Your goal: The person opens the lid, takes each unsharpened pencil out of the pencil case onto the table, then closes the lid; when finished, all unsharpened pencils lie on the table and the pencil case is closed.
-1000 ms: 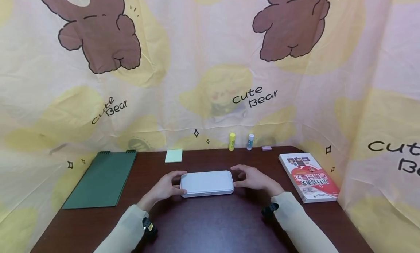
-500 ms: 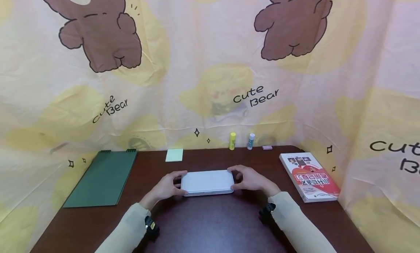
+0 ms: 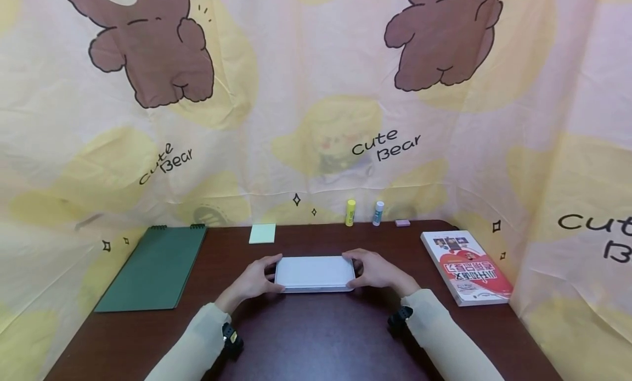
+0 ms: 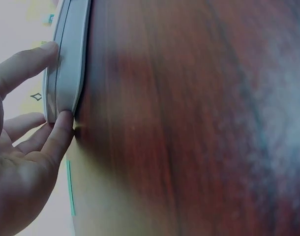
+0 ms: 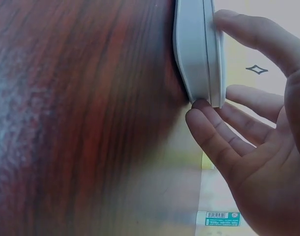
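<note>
A flat white rectangular box with rounded corners lies on the dark wooden table, its long side across. A seam runs along its edge, as both wrist views show. My left hand holds its left end, the thumb on the near side and the fingers around the end. At the right end, my right hand grips in the same way. In the left wrist view the thumb presses by the seam. The right thumb touches the seamed side in the right wrist view. The box's underside is hidden.
To the left lies a green spiral-bound pad. Pale green sticky notes, a yellow glue stick, a blue-and-white stick and a small purple block line the back edge. A red-and-white book lies right.
My right hand has come in from slightly apart and now holds the box's right end. The box has shifted slightly right and turned straighter, with my left hand still on it.
</note>
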`<state>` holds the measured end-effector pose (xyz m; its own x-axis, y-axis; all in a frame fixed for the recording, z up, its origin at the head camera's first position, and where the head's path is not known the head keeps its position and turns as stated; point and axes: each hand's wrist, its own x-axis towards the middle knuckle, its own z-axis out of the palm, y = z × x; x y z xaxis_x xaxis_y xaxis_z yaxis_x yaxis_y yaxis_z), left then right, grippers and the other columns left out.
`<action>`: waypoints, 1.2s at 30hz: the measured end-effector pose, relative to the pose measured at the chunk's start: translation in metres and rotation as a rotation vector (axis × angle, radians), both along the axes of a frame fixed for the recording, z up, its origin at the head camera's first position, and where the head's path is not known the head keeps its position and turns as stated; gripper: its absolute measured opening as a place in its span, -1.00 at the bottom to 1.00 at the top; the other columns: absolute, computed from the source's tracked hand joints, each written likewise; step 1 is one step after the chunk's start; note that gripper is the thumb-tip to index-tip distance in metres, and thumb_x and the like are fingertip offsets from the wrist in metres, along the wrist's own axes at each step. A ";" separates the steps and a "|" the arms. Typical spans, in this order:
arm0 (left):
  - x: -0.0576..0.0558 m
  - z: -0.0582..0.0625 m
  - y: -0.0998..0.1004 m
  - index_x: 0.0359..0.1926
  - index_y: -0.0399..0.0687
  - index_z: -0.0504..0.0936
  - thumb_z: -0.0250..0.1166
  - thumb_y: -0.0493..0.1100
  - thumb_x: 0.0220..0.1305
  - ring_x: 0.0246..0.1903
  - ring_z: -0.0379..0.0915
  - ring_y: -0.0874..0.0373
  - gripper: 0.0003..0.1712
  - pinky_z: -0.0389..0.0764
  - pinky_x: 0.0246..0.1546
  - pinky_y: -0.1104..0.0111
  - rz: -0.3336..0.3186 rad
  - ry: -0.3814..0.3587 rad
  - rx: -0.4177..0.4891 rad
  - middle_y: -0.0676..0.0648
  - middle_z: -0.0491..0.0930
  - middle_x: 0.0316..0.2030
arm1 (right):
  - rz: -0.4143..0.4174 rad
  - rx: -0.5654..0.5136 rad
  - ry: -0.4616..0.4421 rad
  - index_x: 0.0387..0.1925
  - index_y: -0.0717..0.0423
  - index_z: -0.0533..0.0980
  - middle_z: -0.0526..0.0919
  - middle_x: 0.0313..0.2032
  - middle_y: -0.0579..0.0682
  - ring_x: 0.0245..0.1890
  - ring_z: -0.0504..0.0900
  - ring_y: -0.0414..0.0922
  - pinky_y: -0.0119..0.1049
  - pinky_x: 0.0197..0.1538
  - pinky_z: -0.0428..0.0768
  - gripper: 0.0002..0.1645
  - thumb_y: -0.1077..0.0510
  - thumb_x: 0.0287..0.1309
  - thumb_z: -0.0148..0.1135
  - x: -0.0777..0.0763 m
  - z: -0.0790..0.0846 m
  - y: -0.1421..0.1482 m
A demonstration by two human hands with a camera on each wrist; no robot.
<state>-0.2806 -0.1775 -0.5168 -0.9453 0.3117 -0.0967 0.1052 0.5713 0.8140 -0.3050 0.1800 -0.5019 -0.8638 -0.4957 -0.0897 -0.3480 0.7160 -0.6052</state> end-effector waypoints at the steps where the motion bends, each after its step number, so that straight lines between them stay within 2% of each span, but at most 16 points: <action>1: 0.000 0.000 0.000 0.49 -0.10 0.25 0.66 -0.16 -0.13 0.20 0.55 -0.12 0.16 0.62 0.06 0.21 0.000 -0.004 0.002 -0.28 0.25 0.44 | 0.004 0.003 0.000 0.38 -0.02 0.39 0.49 0.27 -0.03 -0.03 0.56 -0.14 -0.18 0.02 0.62 0.00 -0.08 -0.11 0.61 0.000 0.000 0.000; 9: -0.001 0.000 0.000 0.50 -0.11 0.23 0.67 -0.10 -0.14 0.19 0.55 -0.10 0.20 0.60 0.11 0.17 0.003 -0.006 -0.019 -0.29 0.28 0.43 | 0.030 0.040 0.019 0.44 -0.03 0.32 0.41 0.34 -0.02 -0.03 0.49 -0.12 -0.13 0.06 0.57 0.07 -0.10 -0.11 0.60 0.001 -0.002 -0.001; 15: 0.000 -0.004 0.000 0.50 -0.13 0.22 0.67 -0.11 -0.15 0.18 0.56 -0.10 0.21 0.59 0.12 0.15 -0.018 0.034 -0.041 -0.29 0.27 0.43 | 0.022 0.058 0.021 0.44 -0.04 0.31 0.37 0.39 0.01 0.18 0.46 -0.03 0.09 0.28 0.48 0.05 -0.07 -0.08 0.58 0.003 0.001 -0.004; 19: 0.000 -0.007 0.000 0.50 -0.12 0.23 0.67 -0.11 -0.15 0.17 0.57 -0.08 0.20 0.60 0.11 0.15 -0.011 0.064 -0.064 -0.30 0.30 0.42 | 0.024 0.063 0.028 0.44 -0.04 0.32 0.37 0.39 0.03 0.26 0.44 0.00 0.13 0.32 0.43 0.02 -0.06 -0.06 0.57 0.005 0.002 -0.006; 25: -0.001 -0.011 0.001 0.50 -0.07 0.25 0.68 -0.09 -0.17 0.18 0.55 -0.06 0.20 0.58 0.14 0.14 0.019 0.074 -0.086 -0.27 0.32 0.41 | 0.025 0.068 0.047 0.42 -0.06 0.34 0.41 0.37 0.01 0.26 0.44 -0.03 0.10 0.33 0.43 -0.01 -0.11 -0.05 0.55 0.004 0.001 -0.004; 32: -0.001 -0.009 0.000 0.51 -0.02 0.25 0.68 -0.02 -0.16 0.30 0.42 -0.06 0.21 0.47 0.26 0.05 0.018 0.086 -0.129 -0.22 0.35 0.40 | 0.022 0.052 0.038 0.39 -0.09 0.39 0.52 0.29 -0.04 0.12 0.50 -0.10 0.06 0.27 0.48 -0.06 -0.16 -0.04 0.52 0.000 0.002 0.001; 36: 0.000 -0.007 -0.001 0.51 -0.04 0.23 0.66 -0.03 -0.13 0.25 0.48 -0.04 0.19 0.54 0.19 0.12 0.006 0.064 -0.086 -0.24 0.34 0.41 | 0.018 0.033 0.041 0.35 -0.11 0.43 0.60 0.20 -0.08 0.07 0.55 -0.13 0.02 0.24 0.52 -0.12 -0.21 -0.01 0.49 -0.003 0.002 0.006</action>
